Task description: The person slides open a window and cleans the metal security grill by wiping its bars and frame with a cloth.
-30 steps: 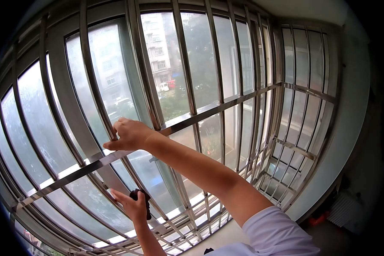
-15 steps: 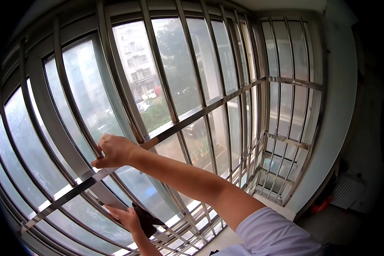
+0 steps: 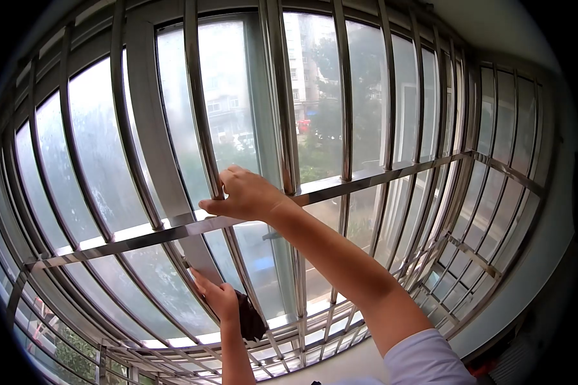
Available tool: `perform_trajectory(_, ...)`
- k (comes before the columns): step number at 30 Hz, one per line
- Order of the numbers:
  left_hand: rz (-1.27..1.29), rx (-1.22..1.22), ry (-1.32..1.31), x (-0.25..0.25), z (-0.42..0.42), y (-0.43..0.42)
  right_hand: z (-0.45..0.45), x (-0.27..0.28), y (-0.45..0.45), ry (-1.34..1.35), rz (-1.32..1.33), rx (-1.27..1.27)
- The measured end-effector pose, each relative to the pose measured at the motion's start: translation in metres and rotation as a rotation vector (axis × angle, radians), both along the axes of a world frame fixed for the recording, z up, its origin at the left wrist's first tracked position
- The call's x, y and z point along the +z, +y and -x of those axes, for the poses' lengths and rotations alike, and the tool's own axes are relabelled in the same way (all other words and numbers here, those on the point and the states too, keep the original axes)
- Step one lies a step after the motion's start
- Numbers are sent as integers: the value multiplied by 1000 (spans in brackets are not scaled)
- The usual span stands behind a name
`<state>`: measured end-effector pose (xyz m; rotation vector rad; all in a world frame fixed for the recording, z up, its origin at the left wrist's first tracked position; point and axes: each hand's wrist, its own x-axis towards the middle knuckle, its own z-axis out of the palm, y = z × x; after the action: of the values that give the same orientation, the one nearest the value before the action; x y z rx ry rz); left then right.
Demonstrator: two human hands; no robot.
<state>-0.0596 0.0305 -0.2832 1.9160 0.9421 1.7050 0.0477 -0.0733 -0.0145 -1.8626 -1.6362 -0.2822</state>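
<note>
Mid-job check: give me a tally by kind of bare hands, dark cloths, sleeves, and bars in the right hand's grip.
Hands: 2, the right hand and the left hand
Cloths: 1, a dark cloth at the left hand
Sleeves: 1, a pale sleeve
Bars gripped by the right hand: 1, an upright bar
Total: 5

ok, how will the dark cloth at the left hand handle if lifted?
The dark cloth is probably floppy: it hangs creased, with an uneven lower edge. Likely light, since the left hand seems to hold it alone; the right hand is at an upright bar.
</note>
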Motion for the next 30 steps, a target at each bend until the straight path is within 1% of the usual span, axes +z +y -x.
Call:
perform_trajectory(6, 26, -69, -42, 2, 0, -1, -2, 0, 3, -24, 11, 7)
perform_trajectory(14, 6, -84, -46, -1, 1, 1, -6, -6, 7, -108, -47, -10)
perform_trajectory(18, 37, -70, -43, 1, 2, -3, -1, -4, 4, -104, -63, -12)
perform_trajectory(20, -3, -31, -14, -1, 1, -2, 4, 1, 0, -87, 7, -80)
perform_trajectory(27, -25, -19, -20, -3, -1, 1, 5, 1, -1, -92, 23, -95)
perform_trajectory(29, -45, 0, 5, -1, 0, -2, -2, -6, 6, -115, -94, -26)
perform_trajectory(30, -45, 1, 5, 0, 0, -2, -2, -6, 6, -115, -94, -25)
